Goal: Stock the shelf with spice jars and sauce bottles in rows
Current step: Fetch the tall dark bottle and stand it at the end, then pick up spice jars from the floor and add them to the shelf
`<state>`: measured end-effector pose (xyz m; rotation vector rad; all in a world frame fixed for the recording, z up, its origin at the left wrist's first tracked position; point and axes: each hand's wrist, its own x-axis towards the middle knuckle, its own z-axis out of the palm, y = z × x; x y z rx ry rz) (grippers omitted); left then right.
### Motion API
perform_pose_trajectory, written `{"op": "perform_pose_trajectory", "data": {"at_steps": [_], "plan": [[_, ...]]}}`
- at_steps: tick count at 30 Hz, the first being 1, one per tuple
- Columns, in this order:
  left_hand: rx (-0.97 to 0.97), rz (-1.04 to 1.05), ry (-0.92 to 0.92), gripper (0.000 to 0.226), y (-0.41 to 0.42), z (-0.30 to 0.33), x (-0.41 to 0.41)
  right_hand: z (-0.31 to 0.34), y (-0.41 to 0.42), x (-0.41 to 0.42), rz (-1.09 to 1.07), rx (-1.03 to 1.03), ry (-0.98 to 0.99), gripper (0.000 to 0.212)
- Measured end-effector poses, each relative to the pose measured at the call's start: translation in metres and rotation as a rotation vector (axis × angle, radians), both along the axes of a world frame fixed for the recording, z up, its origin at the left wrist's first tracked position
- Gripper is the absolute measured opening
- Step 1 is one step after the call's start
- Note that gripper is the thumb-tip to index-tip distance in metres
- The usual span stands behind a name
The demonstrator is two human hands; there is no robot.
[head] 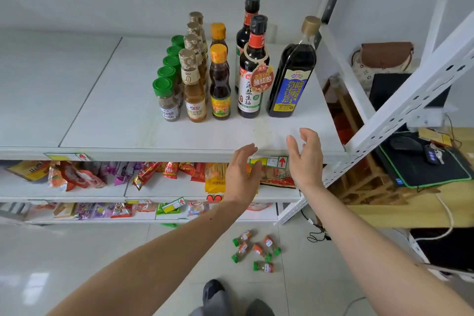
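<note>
White and flat, the top shelf (128, 110) already carries neat rows that run from front to back: spice jars with green lids (166, 100), pale bottles with gold caps (192, 84), two orange-capped bottles (220, 84), two soy sauce bottles (252, 77), and one tall dark bottle with a blue label (292, 77) standing alone on the right. Both hands are out in front of the shelf edge, and neither holds anything. The left hand (242, 174) has a loose, wide grip with fingers reaching up, and the right hand (306, 159) is also wide, with fingers a little bent. Down on the floor, near the person's shoes (215, 295), six small spice jars with orange labels (256, 251) lie on their sides. It looks like a pause between loads. I think the next move is to bend down, pick up those floor jars, and stand them in a new row on the bare part of the shelf, lids up and labels forward.
</note>
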<state>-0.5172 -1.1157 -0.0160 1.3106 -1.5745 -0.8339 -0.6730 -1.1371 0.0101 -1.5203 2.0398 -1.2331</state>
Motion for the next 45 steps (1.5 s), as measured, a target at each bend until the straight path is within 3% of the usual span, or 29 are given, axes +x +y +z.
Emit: {"op": "perform_pose_trajectory", "data": {"at_steps": [5,14,26,36,45], "plan": [[-0.033,0.068,0.022,0.029,0.024,-0.016,-0.001,-0.017,0.020,0.007,0.058,-0.031,-0.008,0.039],[0.160,0.150,0.003,0.030,0.081,-0.053,0.009,-0.060,0.069,0.012,0.162,-0.112,-0.077,0.027],[0.348,0.178,-0.028,0.033,0.112,-0.138,0.053,-0.148,0.115,0.042,0.122,0.035,-0.101,0.026],[0.488,0.122,-0.090,0.030,0.106,-0.285,0.089,-0.313,0.135,0.059,0.143,0.143,-0.051,0.024],[0.695,0.091,-0.093,0.027,0.089,-0.475,0.088,-0.508,0.134,0.044,0.278,0.315,0.059,0.024]]}}
